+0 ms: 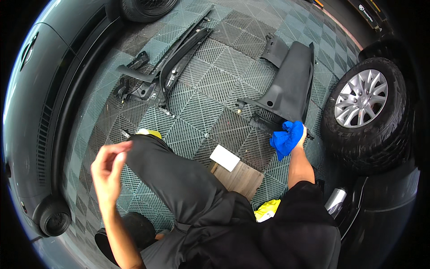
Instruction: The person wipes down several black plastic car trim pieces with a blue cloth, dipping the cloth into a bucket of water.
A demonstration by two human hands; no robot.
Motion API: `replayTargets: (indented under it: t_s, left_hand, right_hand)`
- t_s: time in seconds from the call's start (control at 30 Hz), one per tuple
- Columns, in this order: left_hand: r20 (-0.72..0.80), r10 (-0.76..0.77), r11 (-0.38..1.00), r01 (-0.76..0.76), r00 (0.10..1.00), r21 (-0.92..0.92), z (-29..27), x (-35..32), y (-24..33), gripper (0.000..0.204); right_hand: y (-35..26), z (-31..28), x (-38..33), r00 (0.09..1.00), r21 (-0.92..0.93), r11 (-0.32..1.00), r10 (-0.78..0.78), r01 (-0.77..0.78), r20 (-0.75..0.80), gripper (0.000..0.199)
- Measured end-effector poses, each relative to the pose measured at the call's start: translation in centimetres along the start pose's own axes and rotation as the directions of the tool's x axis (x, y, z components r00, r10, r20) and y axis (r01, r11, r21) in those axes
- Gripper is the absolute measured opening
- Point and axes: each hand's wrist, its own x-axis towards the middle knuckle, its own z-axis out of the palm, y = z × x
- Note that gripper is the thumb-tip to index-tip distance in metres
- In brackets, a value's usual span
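My right hand [304, 135] is closed on a bunched blue cloth [287, 138]. The cloth is at the near end of a dark grey plastic trim panel [289, 85] lying on the floor; I cannot tell whether it presses on the panel. My left hand [109, 167] is raised beside my knee at the left. Its fingers are loosely bent, the thumb stands apart from them, and nothing shows in it. Farther off on the left lie more black plastic trim pieces [168, 67], long and narrow, with clips along them.
A grey car [45, 67] stands along the left. Off-road tyres with a silver wheel [361, 98] are stacked at the right. By my legs are a white pad [225, 158], a wooden board [242, 179], a yellow item [268, 210] and a black bucket [134, 228]. Grid tiles [201, 103] cover the floor.
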Motion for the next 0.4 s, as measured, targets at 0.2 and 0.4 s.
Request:
replayTargets:
  t_s: [0.2, 0.4]
  left_hand:
    - [-0.183, -0.113, 0.987, 0.132, 0.977, 0.094, -7.6, -4.6, -5.2, 0.012]
    - [-0.302, -0.235, 0.963, 0.264, 0.924, 0.059, -11.6, -8.9, -9.4, 0.013]
  right_hand:
    - [1.3, -1.4, 0.9, 0.998, -0.123, 0.992, -0.022, 0.014, -0.062, 0.014]
    - [0.6, -0.5, -0.9, 0.998, -0.308, 0.951, -0.022, 0.004, -0.053, 0.021]
